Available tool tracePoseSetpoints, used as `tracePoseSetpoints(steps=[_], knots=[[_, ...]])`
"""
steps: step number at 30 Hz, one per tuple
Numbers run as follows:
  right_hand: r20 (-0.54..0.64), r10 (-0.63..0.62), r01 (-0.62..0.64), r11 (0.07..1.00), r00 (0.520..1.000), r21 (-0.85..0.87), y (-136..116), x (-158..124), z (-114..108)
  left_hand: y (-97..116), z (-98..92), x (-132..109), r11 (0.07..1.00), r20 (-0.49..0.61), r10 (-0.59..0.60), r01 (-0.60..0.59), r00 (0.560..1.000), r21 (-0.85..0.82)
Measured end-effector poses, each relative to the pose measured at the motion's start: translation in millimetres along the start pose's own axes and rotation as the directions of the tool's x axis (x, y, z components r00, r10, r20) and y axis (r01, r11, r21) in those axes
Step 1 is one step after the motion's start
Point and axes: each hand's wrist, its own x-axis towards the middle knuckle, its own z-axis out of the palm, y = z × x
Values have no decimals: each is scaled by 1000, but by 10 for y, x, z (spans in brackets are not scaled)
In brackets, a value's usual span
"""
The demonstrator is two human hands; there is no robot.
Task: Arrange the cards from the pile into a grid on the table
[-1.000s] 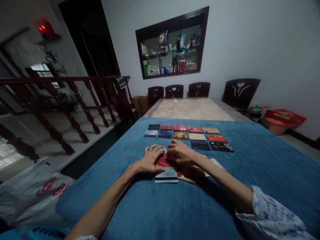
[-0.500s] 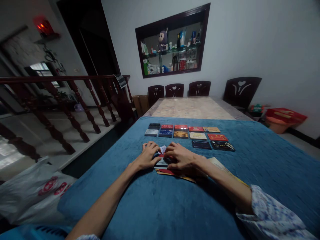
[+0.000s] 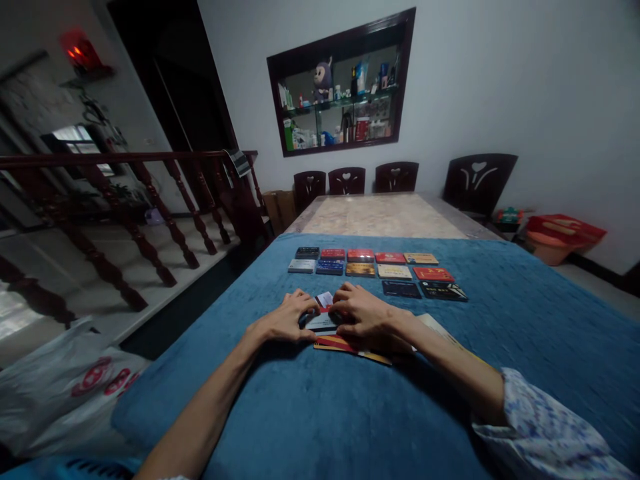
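Observation:
Between my hands is a grey-and-red card (image 3: 323,322), with a whitish piece (image 3: 325,299) showing at its far end. My left hand (image 3: 287,319) grips the card's left side, thumb near and fingers curled at the far edge. Over its right side, my right hand (image 3: 363,312) has its fingers bent onto it, hiding part of the card. Just in front lie red and yellow cards (image 3: 340,344), partly under my right hand. A pale, yellow-edged paper (image 3: 443,331) sits beneath my right forearm. Beyond my hands are cards in rows, including a black card (image 3: 443,291) and a dark blue card (image 3: 401,289).
A blue cloth (image 3: 240,413) covers the near part of the table; its marble-like top (image 3: 375,213) shows farther back. Dark chairs (image 3: 480,180) stand around the far end. White plastic bags (image 3: 60,393) are at the left, below a wooden railing (image 3: 165,220).
My left hand has shifted slightly left and nearer. The grey-and-red card is a little farther from the red and yellow cards, and more of its surface shows. The view has moved slightly.

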Motion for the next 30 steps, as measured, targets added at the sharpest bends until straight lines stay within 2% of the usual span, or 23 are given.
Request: tracePoseSetpoints(steps=[5, 10, 16, 23, 26, 30], knots=[[19, -6, 6, 999, 1000, 32, -19, -2, -10, 14, -14, -13, 999, 12, -7, 8, 1000, -32], [26, -20, 18, 998, 999, 63, -57, -1, -35, -3, -4, -11, 999, -30, 20, -22, 999, -42], [5, -27, 26, 997, 1000, 75, -54, -5, -29, -47, -24, -8, 991, -69, 64, -71, 996, -110], [-52, -82, 84, 995, 995, 56, 17, 37, 26, -116, -43, -7, 976, -94, 62, -80, 994, -204], [-78, -51, 53, 998, 996, 28, 40, 55, 50, -145, -43, -12, 962, -126, 50, -82, 991, -261], [-116, 50, -50, 999, 992, 2, 12, 64, 66, -186, -32, -15, 947, -198, 20, -83, 980, -312]])
